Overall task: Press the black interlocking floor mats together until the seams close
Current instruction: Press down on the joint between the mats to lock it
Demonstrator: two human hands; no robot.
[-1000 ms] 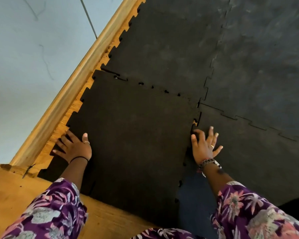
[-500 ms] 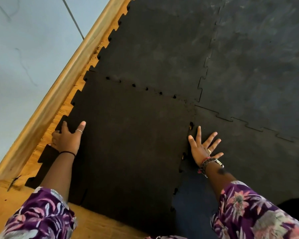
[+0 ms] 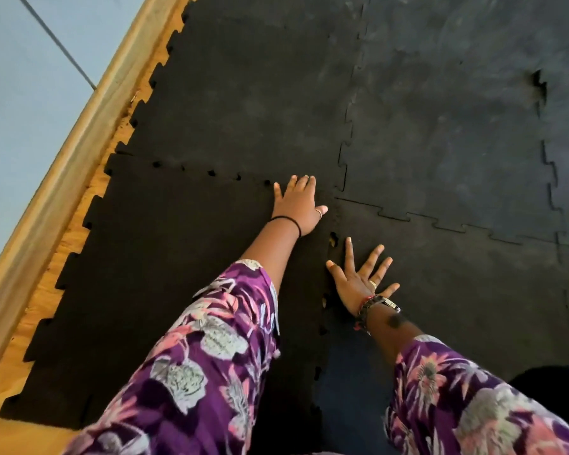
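Observation:
Black interlocking floor mats cover the floor. The near-left mat (image 3: 165, 257) has toothed edges. Small gaps show along its far seam (image 3: 211, 173) and along its right seam (image 3: 332, 239). My left hand (image 3: 298, 205) lies flat, fingers together, on the far right corner of that mat, where four mats meet. My right hand (image 3: 362, 277) lies flat with fingers spread on the near-right mat (image 3: 473, 290), just right of the open seam. The far-left mat (image 3: 243, 93) and the far-right mat (image 3: 440, 110) look joined. Neither hand holds anything.
A wooden skirting board (image 3: 76, 152) runs diagonally along the left, with a pale wall (image 3: 20, 77) beyond it. Bare wooden floor (image 3: 30, 435) shows at the near left. A lifted tab gapes in a seam at the far right (image 3: 539, 83).
My left hand has left the mat's left edge and crossed to its far right corner. My right hand stays by the right seam, fingers spread wider. The far seam's left end looks tighter.

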